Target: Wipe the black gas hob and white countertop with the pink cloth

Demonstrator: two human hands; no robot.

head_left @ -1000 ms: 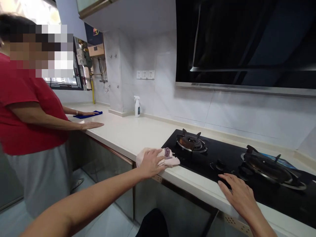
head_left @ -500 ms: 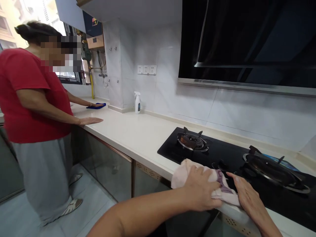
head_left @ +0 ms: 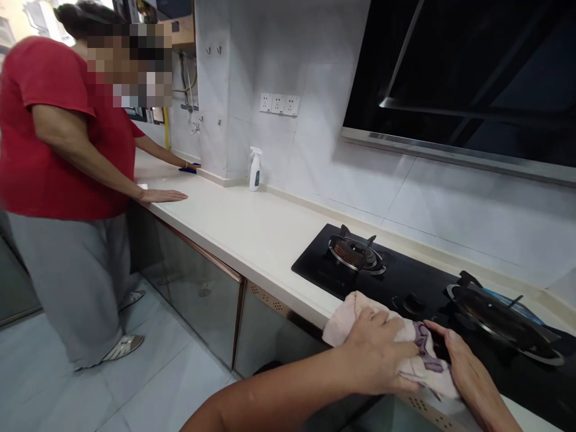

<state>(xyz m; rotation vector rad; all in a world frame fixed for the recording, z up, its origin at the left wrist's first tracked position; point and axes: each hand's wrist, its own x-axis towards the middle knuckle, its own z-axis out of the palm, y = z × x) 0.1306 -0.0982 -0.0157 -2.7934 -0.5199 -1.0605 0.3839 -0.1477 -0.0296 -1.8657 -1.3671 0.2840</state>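
Observation:
My left hand [head_left: 375, 354] is closed over a folded pale pink cloth [head_left: 344, 318] with purple patterning. The cloth lies at the front edge of the white countertop [head_left: 252, 240], by the black gas stove [head_left: 315, 267]. At the cloth's right end is my right hand [head_left: 472, 372], its fingers stretched out and close together. Its thumb side faces the cloth; whether it presses on it is hard to tell. Just beyond the hands are the stove's knobs [head_left: 410, 302].
A person in a red shirt [head_left: 90, 162] leans over the counter at the left, one hand on a blue cloth [head_left: 189, 168]. A white spray bottle [head_left: 255, 171] stands by the wall. Two burners [head_left: 357, 255] are on the stove, below a dark range hood [head_left: 468, 78].
My left hand and the pink cloth have shifted a little right along the counter edge. The other person bends further forward, and the blue cloth is nearer the wall corner. My view has tilted.

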